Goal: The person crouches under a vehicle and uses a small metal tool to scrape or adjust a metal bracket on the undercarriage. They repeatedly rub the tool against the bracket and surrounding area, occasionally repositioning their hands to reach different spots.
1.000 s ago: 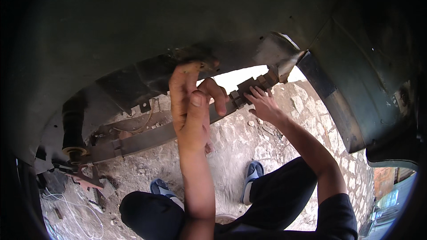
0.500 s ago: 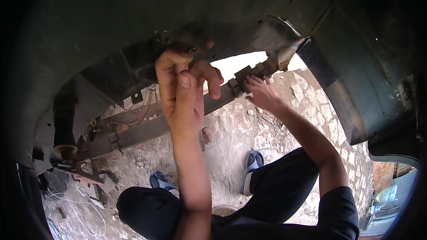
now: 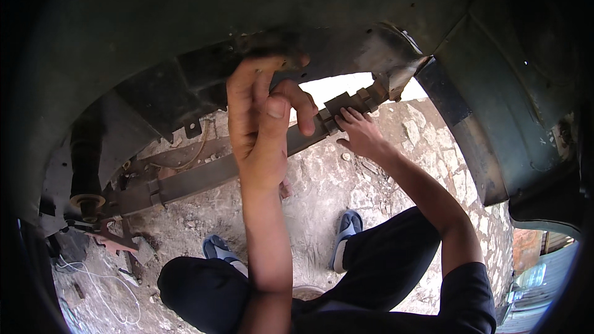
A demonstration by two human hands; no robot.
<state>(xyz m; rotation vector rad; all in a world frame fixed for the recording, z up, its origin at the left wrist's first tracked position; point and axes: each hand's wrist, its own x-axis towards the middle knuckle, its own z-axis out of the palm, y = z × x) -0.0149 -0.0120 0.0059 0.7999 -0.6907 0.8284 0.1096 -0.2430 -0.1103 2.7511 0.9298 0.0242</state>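
My left hand (image 3: pixel 257 127) is raised below the dark inner edge of the vehicle's wheel arch (image 3: pixel 185 68). Its thumb stands up and the fingers are curled. One fingertip shows beside the dark metal, but whatever those fingers hold is hidden in shadow. My right hand (image 3: pixel 365 136) rests with its fingers stretched out on a dark, clamped block (image 3: pixel 346 104) along a leaf spring (image 3: pixel 198 176). Nothing shows in its grasp. The spring runs slanting from lower left to upper right, behind my left wrist.
A dark green body panel (image 3: pixel 495 99) curves overhead and down the right. At left hangs a cylindrical shock absorber (image 3: pixel 86 167); a reddish metal stand (image 3: pixel 114 240) is below it. A white cable (image 3: pixel 102 294) lies on the rough stone floor (image 3: pixel 315 179). My sandalled feet are apart.
My left hand appears slightly farther right against the panel, its fingers still curled. My right hand's fingers have shifted a little over the block, and the view has moved slightly.
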